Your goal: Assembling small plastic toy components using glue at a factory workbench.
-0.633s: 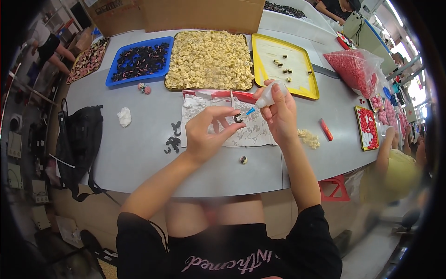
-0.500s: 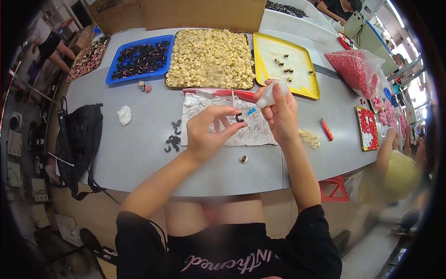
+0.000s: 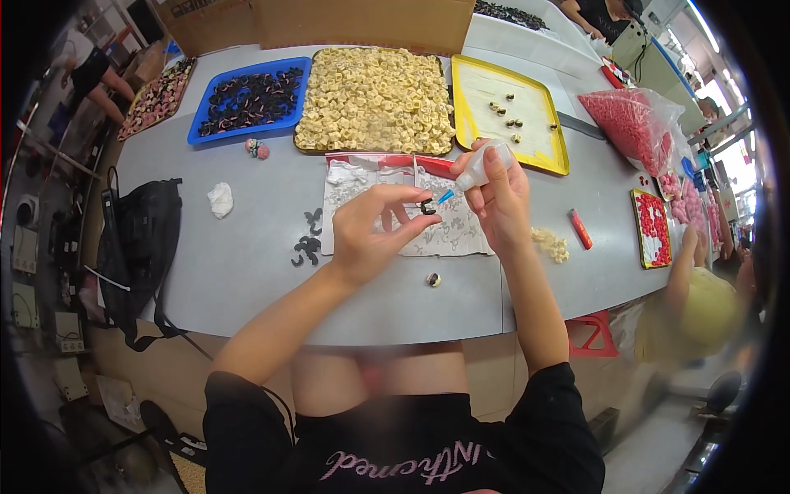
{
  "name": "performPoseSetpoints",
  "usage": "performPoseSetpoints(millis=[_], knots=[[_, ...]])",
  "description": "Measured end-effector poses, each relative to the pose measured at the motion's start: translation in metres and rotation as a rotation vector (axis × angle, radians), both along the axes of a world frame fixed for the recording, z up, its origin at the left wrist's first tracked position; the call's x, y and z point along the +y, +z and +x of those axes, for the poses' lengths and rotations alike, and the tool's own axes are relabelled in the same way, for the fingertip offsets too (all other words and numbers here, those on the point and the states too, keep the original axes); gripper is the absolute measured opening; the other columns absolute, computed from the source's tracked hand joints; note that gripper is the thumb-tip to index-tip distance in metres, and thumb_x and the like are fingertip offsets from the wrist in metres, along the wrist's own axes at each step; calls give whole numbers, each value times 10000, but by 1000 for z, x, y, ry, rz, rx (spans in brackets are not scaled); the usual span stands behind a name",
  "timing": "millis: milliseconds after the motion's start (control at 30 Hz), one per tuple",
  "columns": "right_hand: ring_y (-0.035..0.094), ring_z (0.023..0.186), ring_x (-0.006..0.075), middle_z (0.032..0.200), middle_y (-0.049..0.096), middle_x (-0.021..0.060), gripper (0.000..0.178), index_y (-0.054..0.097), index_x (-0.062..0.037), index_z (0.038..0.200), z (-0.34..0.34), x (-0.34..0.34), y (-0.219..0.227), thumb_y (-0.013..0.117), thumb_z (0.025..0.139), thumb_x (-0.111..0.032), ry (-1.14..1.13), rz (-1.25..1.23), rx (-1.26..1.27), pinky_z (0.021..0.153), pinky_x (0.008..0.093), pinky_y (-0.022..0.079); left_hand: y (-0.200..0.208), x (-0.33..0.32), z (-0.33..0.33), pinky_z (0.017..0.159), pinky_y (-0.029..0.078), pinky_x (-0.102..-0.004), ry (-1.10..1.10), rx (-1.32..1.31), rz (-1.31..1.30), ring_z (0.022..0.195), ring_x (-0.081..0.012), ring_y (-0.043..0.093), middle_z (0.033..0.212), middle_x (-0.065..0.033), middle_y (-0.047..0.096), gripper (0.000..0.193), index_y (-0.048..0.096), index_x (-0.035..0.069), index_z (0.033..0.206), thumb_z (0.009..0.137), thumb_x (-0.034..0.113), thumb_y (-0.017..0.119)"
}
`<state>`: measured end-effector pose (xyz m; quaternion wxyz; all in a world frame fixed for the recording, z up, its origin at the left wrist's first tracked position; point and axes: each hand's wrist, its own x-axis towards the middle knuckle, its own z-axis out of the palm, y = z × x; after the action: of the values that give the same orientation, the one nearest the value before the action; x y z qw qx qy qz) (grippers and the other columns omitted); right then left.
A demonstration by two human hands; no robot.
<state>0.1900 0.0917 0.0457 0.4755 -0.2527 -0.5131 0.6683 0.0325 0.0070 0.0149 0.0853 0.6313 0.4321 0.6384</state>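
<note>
My left hand point(image 3: 372, 233) pinches a small black curved piece point(image 3: 427, 207) between thumb and fingertips, held above a clear plastic bag point(image 3: 362, 185) lying on the grey table point(image 3: 247, 255). My right hand point(image 3: 498, 198) grips a small white glue bottle point(image 3: 478, 169) tilted down, and its blue nozzle tip touches the black piece. Several more black pieces point(image 3: 307, 244) lie on the table left of my left hand. One finished small round piece point(image 3: 434, 280) sits near the table's front edge.
At the back stand a blue tray of dark pieces point(image 3: 244, 99), a tray heaped with pale yellow pieces point(image 3: 374, 99) and a yellow tray point(image 3: 539, 140). A bag of red pieces point(image 3: 638, 123), a red tray point(image 3: 652, 226), a red marker point(image 3: 579, 228), a black bag point(image 3: 136, 239) and other people surround it.
Both hands have stayed together over the plastic bag; the bottle tip has kept against the black piece with only slight shifts.
</note>
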Motion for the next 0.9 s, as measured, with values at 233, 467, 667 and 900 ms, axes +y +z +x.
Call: performPoseSetpoints(millis=[233, 467, 667, 900], knots=[[379, 463, 26, 876, 613, 126, 327, 476, -48, 1081, 3, 0, 0, 470, 960, -352, 28, 36, -20, 410, 152, 298, -1, 1, 0, 458, 451, -197, 1, 12, 10, 584, -89, 603, 904, -53, 672, 352, 595, 44, 949, 668, 75, 805], [390, 447, 31, 860, 619, 150, 294, 479, -56, 1053, 3, -1, -1, 485, 956, -333, -19, 122, -18, 377, 158, 295, -3, 1, 0, 458, 446, -200, -15, 2, 0, 570, -95, 596, 908, -62, 673, 353, 595, 46, 950, 667, 80, 805], [390, 451, 30, 839, 623, 141, 267, 487, -65, 1037, 3, -3, 0, 503, 948, -316, -56, 171, -36, 383, 156, 288, -4, 1, 0, 456, 442, -200, -14, 21, -12, 558, -93, 589, 889, -57, 679, 361, 591, 45, 950, 662, 78, 806], [386, 456, 32, 828, 620, 133, 251, 491, -75, 1038, 5, -2, 1, 513, 944, -307, -54, 184, -41, 395, 157, 286, -2, 1, 1, 456, 443, -201, -27, 33, -15, 551, -94, 587, 888, -57, 680, 369, 587, 40, 954, 659, 75, 807]])
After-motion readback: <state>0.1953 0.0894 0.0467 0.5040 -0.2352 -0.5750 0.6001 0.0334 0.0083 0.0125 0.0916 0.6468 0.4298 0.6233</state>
